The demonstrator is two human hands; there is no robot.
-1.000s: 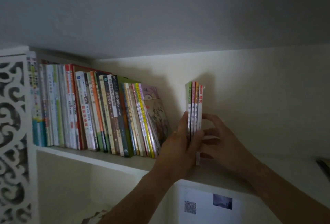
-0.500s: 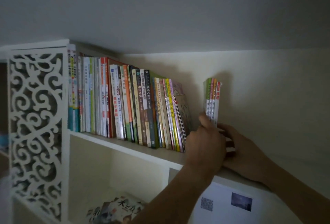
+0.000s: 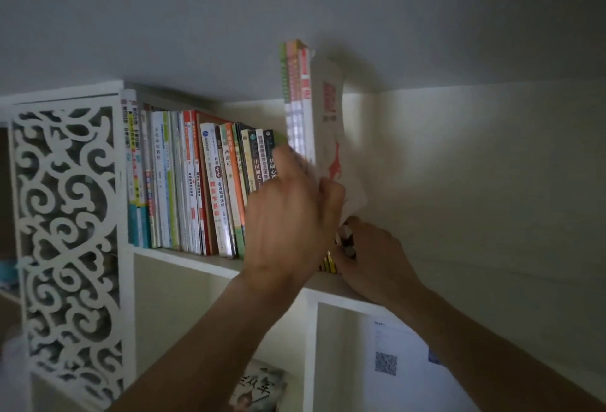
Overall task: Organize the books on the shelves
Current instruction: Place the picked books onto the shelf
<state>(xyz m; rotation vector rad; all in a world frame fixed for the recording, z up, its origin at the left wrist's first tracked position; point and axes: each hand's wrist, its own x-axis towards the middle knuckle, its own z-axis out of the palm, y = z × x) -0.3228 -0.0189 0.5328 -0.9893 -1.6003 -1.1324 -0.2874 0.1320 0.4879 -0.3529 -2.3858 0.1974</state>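
A thin stack of books (image 3: 300, 100) with green, orange and white spines is lifted upright above the top shelf (image 3: 196, 262). My left hand (image 3: 292, 211) grips its lower part. The outermost white cover with a red figure bends outward. My right hand (image 3: 370, 254) is lower, at the shelf, with its fingers curled on the bottoms of other books (image 3: 329, 262) that my left hand mostly hides. A long row of upright books (image 3: 183, 182) fills the shelf to the left.
A white carved fretwork panel (image 3: 65, 231) closes the shelf's left end. Below the shelf, one compartment holds a flat book (image 3: 259, 388) and another shows a sheet with a QR code (image 3: 385, 362). The pale wall on the right and the ceiling are close.
The thin stack has risen well above the shelf in my left hand and come nearer the row. My right hand dropped to the shelf surface. The view has shifted.
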